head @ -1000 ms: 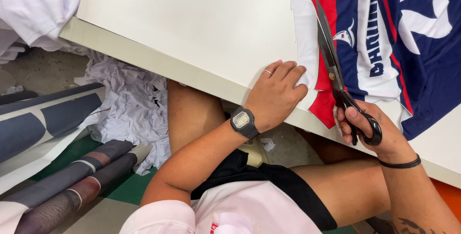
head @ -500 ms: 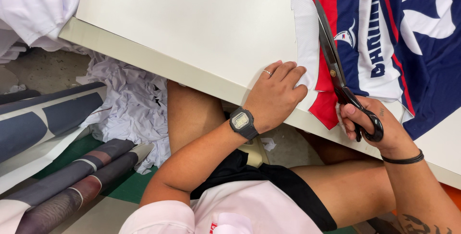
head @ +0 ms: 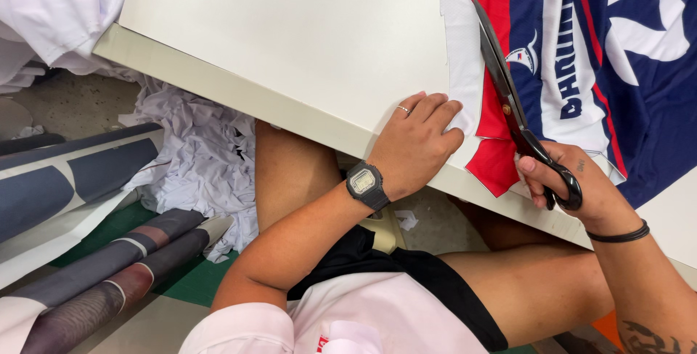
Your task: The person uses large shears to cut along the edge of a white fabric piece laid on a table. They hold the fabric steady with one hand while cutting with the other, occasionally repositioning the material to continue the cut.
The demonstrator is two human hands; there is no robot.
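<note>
Head view, taken from above the seated person: the grip of the right hand is closed through the loops of a pair of black scissors, fingers curled in the lower handle ring so that the blades can be worked from the near edge of the counter. The blades are nearly together and are laid along the seam where the red panel meets the white margin of the printed fabric, which suggests that the margin is being followed as a cutting line. The fabric, in navy, red and white, is spread flat on the counter just beyond the scissors, its lower corner hanging a little past the counter edge.

To the left of the scissors, the left hand is pressed flat with the grip open, fingertips touching the white border of the fabric and the palm at the counter edge; nothing is grasped, and the cloth appears to be held down and taut so that it does not shift under the blades. A dark wristwatch is worn on that wrist, and a black band on the other.

Well to the left of the scissors, below the counter, crumpled white scraps are heaped on the floor, beside rolled printed sheets.
</note>
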